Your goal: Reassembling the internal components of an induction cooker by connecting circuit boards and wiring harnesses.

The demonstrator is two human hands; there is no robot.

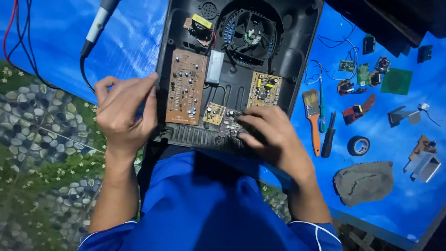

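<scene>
An opened black appliance housing [297, 32] lies on a blue sheet, showing a round fan [251, 35], a long brown circuit board [186, 86], a smaller tan board [264, 88] and a little board [214, 113]. My left hand [124, 111] rests at the housing's left edge beside the long board, fingers curled together; I cannot tell if it pinches anything. My right hand [274, 135] presses its fingertips on a small dark board [231, 122] at the housing's near edge.
Right of the housing lie a paintbrush [313, 118], a screwdriver [328, 135], a roll of black tape [358, 145], a grey cloth [364, 182], loose circuit boards [396, 81] and metal brackets [423, 165]. A soldering iron [95, 28] with its cord lies at the upper left. A pebble-patterned floor [37, 135] shows at left.
</scene>
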